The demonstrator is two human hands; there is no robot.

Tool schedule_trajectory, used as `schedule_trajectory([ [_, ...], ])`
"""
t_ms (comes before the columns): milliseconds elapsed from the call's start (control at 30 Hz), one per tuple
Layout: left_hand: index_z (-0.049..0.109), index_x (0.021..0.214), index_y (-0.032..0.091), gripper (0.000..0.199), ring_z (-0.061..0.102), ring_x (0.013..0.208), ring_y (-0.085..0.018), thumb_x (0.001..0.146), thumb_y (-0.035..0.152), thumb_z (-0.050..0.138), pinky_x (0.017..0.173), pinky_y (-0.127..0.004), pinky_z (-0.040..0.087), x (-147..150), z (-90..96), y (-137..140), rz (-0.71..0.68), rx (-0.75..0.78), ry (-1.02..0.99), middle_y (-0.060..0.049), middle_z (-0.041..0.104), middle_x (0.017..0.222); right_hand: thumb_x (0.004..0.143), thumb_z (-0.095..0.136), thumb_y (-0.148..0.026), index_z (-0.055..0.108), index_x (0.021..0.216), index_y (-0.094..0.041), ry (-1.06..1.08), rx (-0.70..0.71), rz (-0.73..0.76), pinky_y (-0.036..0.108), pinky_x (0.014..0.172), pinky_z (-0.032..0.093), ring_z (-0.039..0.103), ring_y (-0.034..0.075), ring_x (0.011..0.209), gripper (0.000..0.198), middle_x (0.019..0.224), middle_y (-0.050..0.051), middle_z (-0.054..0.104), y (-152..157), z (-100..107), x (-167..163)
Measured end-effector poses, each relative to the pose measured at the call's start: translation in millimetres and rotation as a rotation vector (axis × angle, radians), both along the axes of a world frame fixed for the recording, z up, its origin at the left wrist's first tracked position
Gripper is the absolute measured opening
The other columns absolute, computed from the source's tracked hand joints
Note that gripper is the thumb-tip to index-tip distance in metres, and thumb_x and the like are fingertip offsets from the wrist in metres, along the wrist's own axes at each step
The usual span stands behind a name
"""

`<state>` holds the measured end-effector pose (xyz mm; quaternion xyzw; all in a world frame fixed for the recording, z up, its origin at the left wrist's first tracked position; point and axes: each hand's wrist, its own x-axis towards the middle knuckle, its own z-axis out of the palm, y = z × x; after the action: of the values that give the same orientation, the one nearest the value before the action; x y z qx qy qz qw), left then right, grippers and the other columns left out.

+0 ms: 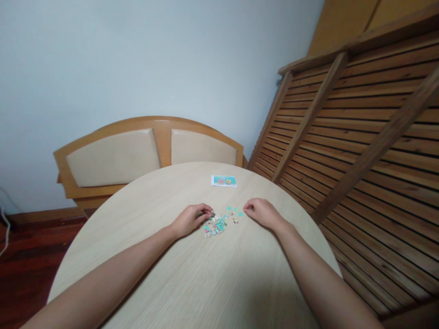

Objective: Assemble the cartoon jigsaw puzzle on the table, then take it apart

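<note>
Mostly, the little jigsaw pieces point(219, 225) lie in a messy heap on the round wooden table point(164, 283), between the two hands. A few more are spread out just beside the heap, on the side toward the right hand point(262, 211). They are teal, white, pink and yellow.

Each piece looks very light, thin and a bit stiff, like card. I think one could slide on the smooth table, and a knob might bend if squeezed too hard. The best way to pick one up would be by its edges, with a thumb and one finger.

The left hand point(194, 218) comes in low from the side, its fingers curled over the top left edge of the heap and the thumb underneath. There is a gap between thumb and fingers, but I can't tell if the fingertips have a piece.

The right hand is bent at the wrist, with its thumb and fingertips drawn close together, right next to a teal piece point(240, 214). I can't tell if they pinch anything. Both arms reach forward over the table. Past the hands lies a flat teal picture card point(224, 181) with cartoon figures on it.
</note>
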<state>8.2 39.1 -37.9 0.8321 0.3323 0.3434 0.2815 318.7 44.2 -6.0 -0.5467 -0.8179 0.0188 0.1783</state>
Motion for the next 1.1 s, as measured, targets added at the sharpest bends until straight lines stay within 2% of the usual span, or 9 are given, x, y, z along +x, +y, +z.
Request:
schedule_trajectory([
  [133, 0.060, 0.112, 0.016, 0.021, 0.071, 0.092, -0.018, 0.094, 0.026, 0.057, 0.085, -0.033, 0.057, 1, -3.9, 4, 0.036, -0.050, -0.093, -0.008, 0.076, 0.101, 0.088, 0.059, -0.021, 0.075, 0.089, -0.021, 0.032, 0.040, 0.058, 0.030, 0.079, 0.046, 0.067, 0.021, 0.087, 0.016, 0.091, 0.005, 0.076, -4, 1, -15],
  [300, 0.059, 0.111, 0.015, 0.023, 0.072, 0.091, -0.019, 0.091, 0.026, 0.059, 0.086, -0.035, 0.058, 3, -5.3, 7, 0.083, -0.067, -0.157, -0.009, 0.076, 0.099, 0.094, 0.058, -0.024, 0.074, 0.098, -0.022, 0.127, 0.044, 0.323, 0.031, 0.087, 0.045, 0.066, 0.020, 0.094, 0.017, 0.096, 0.005, 0.075, -16, 2, -49],
  [433, 0.058, 0.110, 0.016, 0.022, 0.072, 0.092, -0.019, 0.090, 0.026, 0.056, 0.084, -0.035, 0.058, 2, -6.3, 12, 0.185, -0.043, -0.178, -0.009, 0.076, 0.100, 0.095, 0.060, -0.025, 0.074, 0.106, -0.024, 0.110, 0.019, 0.461, 0.032, 0.090, 0.045, 0.064, 0.020, 0.099, 0.018, 0.102, 0.005, 0.074, -23, -1, -65],
  [567, 0.057, 0.109, 0.016, 0.022, 0.071, 0.091, -0.020, 0.089, 0.021, 0.052, 0.084, -0.035, 0.056, -5, -8.4, 18, 0.336, -0.004, -0.149, -0.008, 0.075, 0.101, 0.095, 0.061, -0.027, 0.075, 0.105, -0.025, 0.093, -0.009, 0.498, 0.032, 0.090, 0.045, 0.064, 0.019, 0.098, 0.017, 0.102, 0.005, 0.073, -24, -4, -65],
  [767, 0.057, 0.109, 0.019, 0.025, 0.071, 0.086, -0.020, 0.086, 0.014, 0.052, 0.078, -0.034, 0.055, -15, -14.1, 26, 0.502, 0.014, -0.029, -0.005, 0.075, 0.100, 0.097, 0.058, -0.027, 0.074, 0.098, -0.022, 0.097, 0.016, 0.448, 0.032, 0.088, 0.044, 0.065, 0.020, 0.096, 0.017, 0.097, 0.005, 0.075, -24, -3, -68],
  [967, 0.058, 0.110, 0.020, 0.029, 0.070, 0.091, -0.021, 0.084, 0.009, 0.053, 0.077, -0.031, 0.053, -17, -16.5, 26, 0.556, 0.040, 0.095, -0.004, 0.076, 0.103, 0.092, 0.056, -0.019, 0.072, 0.092, -0.019, 0.270, 0.031, 0.185, 0.028, 0.077, 0.047, 0.067, 0.018, 0.082, 0.015, 0.088, 0.005, 0.074, -19, -4, -69],
  [1100, 0.061, 0.109, 0.019, 0.031, 0.070, 0.092, -0.021, 0.083, 0.005, 0.053, 0.079, -0.030, 0.052, -15, -12.9, 23, 0.556, 0.081, 0.170, -0.004, 0.076, 0.102, 0.088, 0.057, -0.014, 0.068, 0.096, -0.019, 0.419, 0.004, 0.090, 0.025, 0.070, 0.046, 0.067, 0.016, 0.075, 0.015, 0.084, 0.002, 0.073, -13, -10, -64],
])
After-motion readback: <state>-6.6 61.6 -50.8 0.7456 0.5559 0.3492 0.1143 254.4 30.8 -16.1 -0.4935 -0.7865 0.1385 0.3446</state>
